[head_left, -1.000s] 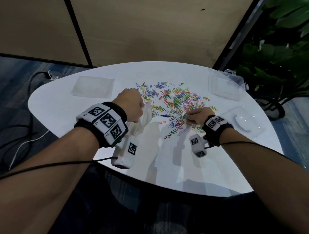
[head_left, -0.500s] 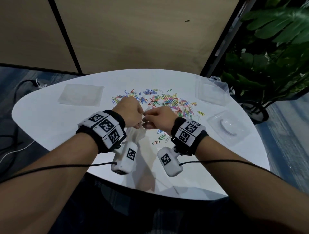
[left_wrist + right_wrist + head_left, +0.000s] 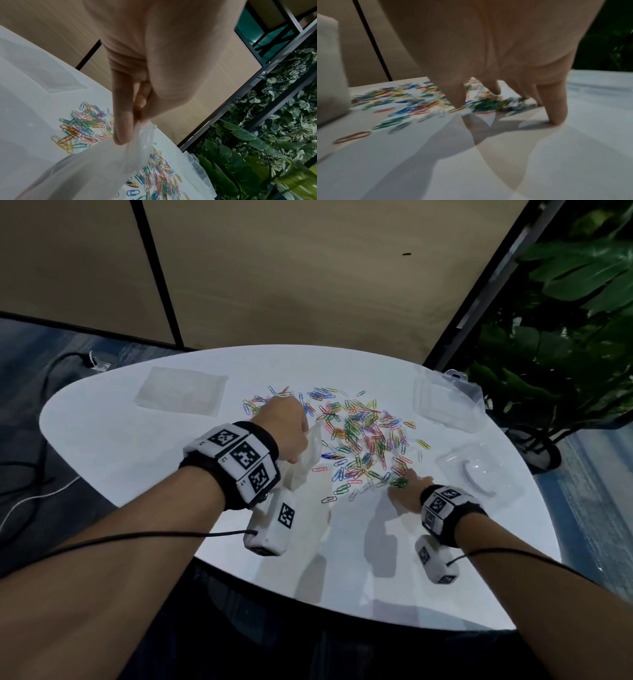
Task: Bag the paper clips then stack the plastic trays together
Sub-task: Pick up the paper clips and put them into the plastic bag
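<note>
Coloured paper clips (image 3: 359, 436) lie scattered over the middle of the white table (image 3: 137, 460). My left hand (image 3: 291, 440) holds a clear plastic bag (image 3: 305, 463) up at the pile's left edge; the left wrist view shows the left hand (image 3: 137, 121) pinching the bag (image 3: 85, 169) at its rim. My right hand (image 3: 406, 482) reaches down onto the pile's near right edge. In the right wrist view the right hand (image 3: 496, 105) has its fingers (image 3: 556, 108) spread, tips on the table around a clump of green clips (image 3: 484, 106). Clear plastic trays stand at the far right (image 3: 445, 402) and right (image 3: 479, 474).
A flat clear plastic piece (image 3: 181, 392) lies at the table's far left. Potted plants (image 3: 565, 320) stand past the right edge, a beige wall behind. Cables lie on the floor (image 3: 30, 498) at the left. The near table edge is close to my forearms.
Half a second ago my right hand was at the bag's mouth beside my left hand; it has now moved back right onto the clip pile. My left hand still holds the bag.
</note>
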